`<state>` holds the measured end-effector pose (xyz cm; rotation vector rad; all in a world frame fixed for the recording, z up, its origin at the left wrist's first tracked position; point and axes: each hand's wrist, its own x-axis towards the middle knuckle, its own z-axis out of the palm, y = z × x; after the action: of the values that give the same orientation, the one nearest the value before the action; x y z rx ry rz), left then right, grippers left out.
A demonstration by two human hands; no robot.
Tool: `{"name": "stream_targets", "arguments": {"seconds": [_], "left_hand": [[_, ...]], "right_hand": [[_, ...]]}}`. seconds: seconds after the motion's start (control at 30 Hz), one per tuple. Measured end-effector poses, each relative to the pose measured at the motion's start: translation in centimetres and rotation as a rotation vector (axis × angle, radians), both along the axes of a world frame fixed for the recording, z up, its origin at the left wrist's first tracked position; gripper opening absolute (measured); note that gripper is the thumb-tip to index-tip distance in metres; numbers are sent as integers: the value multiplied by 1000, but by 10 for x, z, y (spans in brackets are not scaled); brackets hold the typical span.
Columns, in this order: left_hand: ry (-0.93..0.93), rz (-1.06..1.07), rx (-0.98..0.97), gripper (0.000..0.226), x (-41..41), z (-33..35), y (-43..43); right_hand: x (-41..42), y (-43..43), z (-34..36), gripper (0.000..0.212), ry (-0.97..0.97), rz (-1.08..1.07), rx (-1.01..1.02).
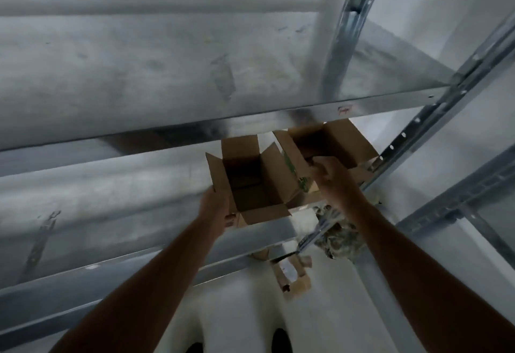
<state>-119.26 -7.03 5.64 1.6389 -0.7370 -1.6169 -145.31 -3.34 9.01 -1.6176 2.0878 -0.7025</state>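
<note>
An open brown cardboard box point(250, 182) with its flaps up sits at the front edge of a low metal shelf point(156, 188). My left hand point(216, 207) grips its left wall near the front corner. My right hand point(331, 174) grips the right flap, which carries a green print. The inside of the box looks empty. A second open cardboard box point(334, 140) stands right behind it, partly hidden under the shelf above.
A wide galvanised shelf point(167, 74) spans above the boxes. Perforated steel uprights point(434, 118) run at the right. On the pale floor lie a flattened cardboard piece point(292, 277) and a crumpled camouflage cloth point(340, 238). My shoe tips show at the bottom edge.
</note>
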Motion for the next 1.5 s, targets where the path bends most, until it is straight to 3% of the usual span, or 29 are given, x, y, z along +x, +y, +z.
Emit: {"name": "stream_targets", "arguments": {"seconds": [0.13, 0.3, 0.73, 0.83, 1.0, 1.17, 1.3, 1.5], "left_hand": [[-17, 76, -6, 22, -33, -10, -21], [-88, 106, 25, 24, -66, -25, -48], [-157, -14, -32, 23, -120, -16, -60], [-147, -4, -55, 23, -121, -14, -55], [-516, -60, -313, 46, -102, -5, -16], [-956, -251, -486, 51, -57, 3, 43], [-1237, -384, -471, 53, -7, 17, 84], [-1366, -249, -329, 57, 69, 38, 171]], "right_hand": [[-37, -52, -6, 37, 33, 190, 194], [-56, -74, -38, 48, -104, 256, 358], [-57, -79, -61, 53, -136, 218, 272], [-60, -74, -53, 46, -134, 202, 157], [-49, -43, -38, 53, 20, 292, -191], [-5, -8, -27, 66, 149, 585, -185], [44, 8, -13, 77, 286, 774, -99], [128, 56, 14, 86, 299, 943, -100]]}}
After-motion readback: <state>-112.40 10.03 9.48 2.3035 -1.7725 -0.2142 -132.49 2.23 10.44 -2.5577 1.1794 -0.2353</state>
